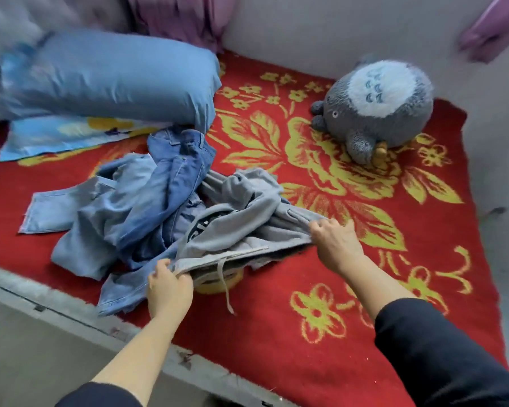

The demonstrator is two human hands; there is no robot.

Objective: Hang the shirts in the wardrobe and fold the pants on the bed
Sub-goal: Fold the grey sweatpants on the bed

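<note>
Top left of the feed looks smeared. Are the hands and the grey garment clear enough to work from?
Head view: the blue pillow and the top-left corner are smeared, probably motion blur; the left hand, the right hand and the grey garment they grip read fairly sharp; the light is soft and even, with no glare.

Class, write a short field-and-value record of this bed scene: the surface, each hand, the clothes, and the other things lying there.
Surface: red flowered blanket
Left hand: grips the near edge of the grey garment, by its drawstring
Right hand: grips the same garment's right side
Clothes: jeans, crumpled, unfolded, left of the grey garment
Other things: blue pillow, grey plush toy
</note>
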